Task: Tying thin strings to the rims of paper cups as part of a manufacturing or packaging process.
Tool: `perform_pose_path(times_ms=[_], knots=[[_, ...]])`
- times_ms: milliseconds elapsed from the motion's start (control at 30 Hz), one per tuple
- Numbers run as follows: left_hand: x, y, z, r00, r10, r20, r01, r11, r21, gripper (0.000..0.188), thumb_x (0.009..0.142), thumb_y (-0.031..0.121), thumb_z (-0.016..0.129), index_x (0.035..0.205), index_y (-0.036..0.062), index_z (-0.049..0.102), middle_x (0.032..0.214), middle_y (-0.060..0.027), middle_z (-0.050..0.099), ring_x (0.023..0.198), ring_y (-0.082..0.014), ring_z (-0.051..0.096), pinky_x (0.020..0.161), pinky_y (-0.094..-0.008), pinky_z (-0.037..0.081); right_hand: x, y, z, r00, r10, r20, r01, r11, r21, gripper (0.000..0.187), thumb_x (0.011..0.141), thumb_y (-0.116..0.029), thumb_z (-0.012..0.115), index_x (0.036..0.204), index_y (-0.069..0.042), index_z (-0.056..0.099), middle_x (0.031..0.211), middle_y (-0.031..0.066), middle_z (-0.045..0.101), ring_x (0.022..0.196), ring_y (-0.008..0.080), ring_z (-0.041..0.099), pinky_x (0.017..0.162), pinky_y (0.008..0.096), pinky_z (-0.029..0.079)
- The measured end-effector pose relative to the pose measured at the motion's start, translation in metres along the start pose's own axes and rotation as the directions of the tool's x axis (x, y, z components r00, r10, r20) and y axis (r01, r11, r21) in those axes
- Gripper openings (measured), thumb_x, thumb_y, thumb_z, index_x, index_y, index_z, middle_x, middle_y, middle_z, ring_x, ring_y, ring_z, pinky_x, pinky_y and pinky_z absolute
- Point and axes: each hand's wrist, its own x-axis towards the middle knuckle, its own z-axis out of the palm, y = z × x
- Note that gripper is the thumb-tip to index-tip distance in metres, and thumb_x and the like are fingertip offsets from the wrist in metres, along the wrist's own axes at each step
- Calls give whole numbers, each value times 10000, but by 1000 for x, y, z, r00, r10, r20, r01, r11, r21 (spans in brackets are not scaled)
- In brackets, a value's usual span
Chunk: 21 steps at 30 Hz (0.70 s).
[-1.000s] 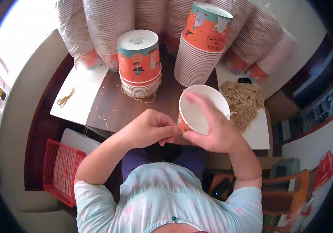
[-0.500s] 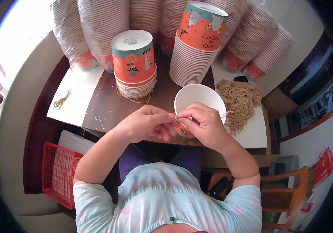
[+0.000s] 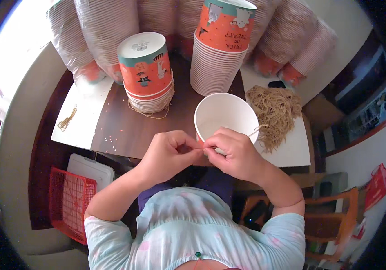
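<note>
glare whitens the upper left; edges bend.

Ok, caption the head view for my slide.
Left hand and right hand pinch together by an open white tub, with a tall upturned tub stack and tan cord tangle nearby.

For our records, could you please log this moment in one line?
left hand: pinching; right hand: pinching beside it; paper cup: mouth up; anything held: unclear

Whatever the left hand (image 3: pixel 166 155) and right hand (image 3: pixel 234 155) pinch is too small to tell; they partly hide the paper bucket (image 3: pixel 226 112). The top edge crops plastic-wrapped bucket stacks (image 3: pixel 107 33).
</note>
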Motion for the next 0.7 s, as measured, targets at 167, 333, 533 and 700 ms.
perform_pose_path(times_ms=[167,333,533,700], knots=[[32,-1,1,898,369,-238,-181,804,566,368,735,125,701,1064,-6,600,821,-107,590,697,-181,581,601,-291,475,21,36,-18,996,94,2,-94,994,-59,103,796,-104,632,821,-4,623,740,90,600,648,201,577,619,327,461],[61,-25,-7,962,100,-256,-57,984,170,304,823,112,608,1088,-37,602,782,-30,601,661,-88,531,592,-236,445,40,83,-7,915,372,155,-385,921,58,131,807,-124,618,836,-3,660,749,91,656,680,142,613,634,297,483],[66,-37,-15,970,-38,-241,43,999,12,209,894,95,536,1041,-15,635,779,5,599,608,-50,498,543,-202,410,50,83,4,915,372,159,-381,924,29,128,795,-107,607,830,3,663,715,101,663,658,160,629,608,312,492],[71,-41,-16,977,-22,-214,42,995,89,194,907,111,550,1014,-27,635,748,0,595,598,-55,500,531,-200,405,50,89,7,920,358,157,-369,928,47,118,788,-96,605,819,3,661,713,103,663,652,169,630,608,319,494]])
